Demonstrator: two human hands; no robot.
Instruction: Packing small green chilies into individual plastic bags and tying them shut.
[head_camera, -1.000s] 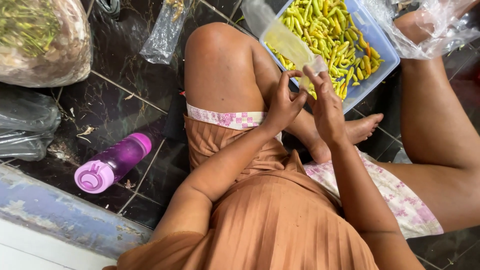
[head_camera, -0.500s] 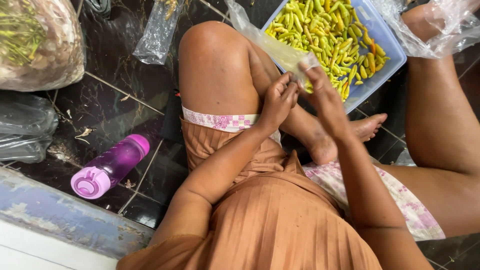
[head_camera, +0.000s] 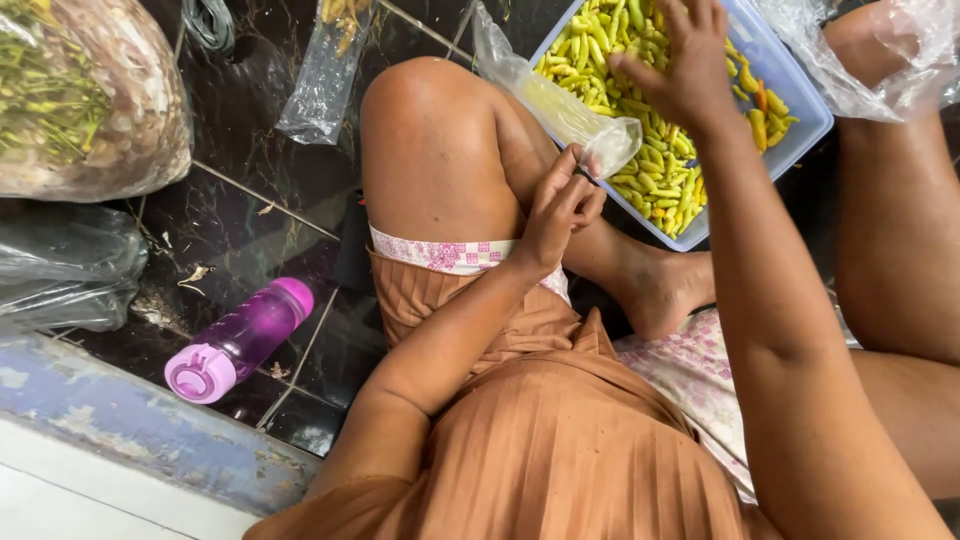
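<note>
Small clear bag (head_camera: 565, 105): held at mouth by left hand (head_camera: 562, 205), fingers pinched on plastic, above tray's near-left edge. Looks almost empty, filling barely begun. Right hand (head_camera: 680, 60) spread over chillies (head_camera: 660, 165) in blue tray (head_camera: 800, 95); whether it grasps any, cannot tell. Tray well stocked.

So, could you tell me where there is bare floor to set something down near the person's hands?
Bare dark tile lies between the purple bottle, the raised knee and the small clear bag. It is crowded around the blue tray, where the right hand reaches and the left hand holds a plastic bag.
</note>
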